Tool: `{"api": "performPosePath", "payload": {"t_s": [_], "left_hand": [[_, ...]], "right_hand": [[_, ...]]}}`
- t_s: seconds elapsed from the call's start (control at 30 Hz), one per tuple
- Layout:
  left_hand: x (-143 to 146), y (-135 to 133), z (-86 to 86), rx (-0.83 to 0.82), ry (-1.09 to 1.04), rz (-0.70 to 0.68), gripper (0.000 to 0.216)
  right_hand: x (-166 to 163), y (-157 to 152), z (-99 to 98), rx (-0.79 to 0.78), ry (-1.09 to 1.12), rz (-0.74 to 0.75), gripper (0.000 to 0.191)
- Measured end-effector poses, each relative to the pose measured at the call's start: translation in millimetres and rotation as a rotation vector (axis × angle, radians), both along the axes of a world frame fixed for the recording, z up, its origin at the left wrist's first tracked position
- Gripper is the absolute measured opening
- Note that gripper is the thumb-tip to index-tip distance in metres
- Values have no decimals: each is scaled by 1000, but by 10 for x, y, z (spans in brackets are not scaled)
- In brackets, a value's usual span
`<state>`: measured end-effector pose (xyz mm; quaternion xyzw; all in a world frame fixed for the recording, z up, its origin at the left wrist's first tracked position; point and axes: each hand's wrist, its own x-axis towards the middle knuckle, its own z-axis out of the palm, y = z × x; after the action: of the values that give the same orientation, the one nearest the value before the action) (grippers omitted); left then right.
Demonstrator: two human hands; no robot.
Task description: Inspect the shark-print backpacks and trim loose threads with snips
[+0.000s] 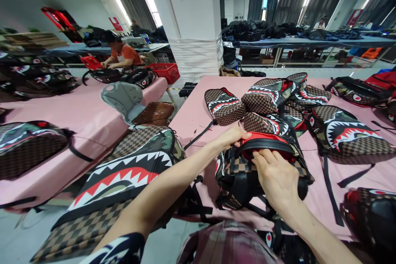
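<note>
A checkered backpack (244, 169) with a red lining and black trim stands on the pink-covered table in front of me, its top opening facing up. My left hand (236, 135) pinches the far left edge of that opening, where the red lining shows. With bent fingers, my right hand (276, 175) grips the near edge of the opening, and its fingertips are hidden inside the bag. Just beyond lie more checkered backpacks (262, 95) with shark-mouth prints. A large shark-mouth backpack (123, 173) is under my left forearm.
The pink table (188, 119) carries another shark-mouth backpack (352, 136) at right and a dark bag (371, 214) near the front right corner. A grey chair (123, 99) stands to the left. Behind are a white pillar (192, 16) and a person in orange (126, 55) handling bags.
</note>
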<state>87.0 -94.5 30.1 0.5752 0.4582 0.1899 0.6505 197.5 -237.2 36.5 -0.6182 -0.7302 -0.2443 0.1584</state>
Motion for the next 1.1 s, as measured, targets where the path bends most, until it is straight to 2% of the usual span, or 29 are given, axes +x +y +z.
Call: {"api": "performPosePath", "payload": {"t_s": [0.33,0.63,0.9,1.0,1.1], "left_hand": [[9,42,-78,-5,0,15,14],[14,-7,-27,12,-19,27,15],[20,-7,-35,12,-29,-2,17],[13,5,-64,15,-38,-28,17],[-1,32,-107,16,-39,-28,16]], "right_hand": [[-26,30,46,-78,16,-4,18],[-63,129,84,-155,34,10,15],[34,85,21,-24,48,46,16],[104,1,9,41,20,-2,17],[148,-35,14,39,13,-11,18]]}}
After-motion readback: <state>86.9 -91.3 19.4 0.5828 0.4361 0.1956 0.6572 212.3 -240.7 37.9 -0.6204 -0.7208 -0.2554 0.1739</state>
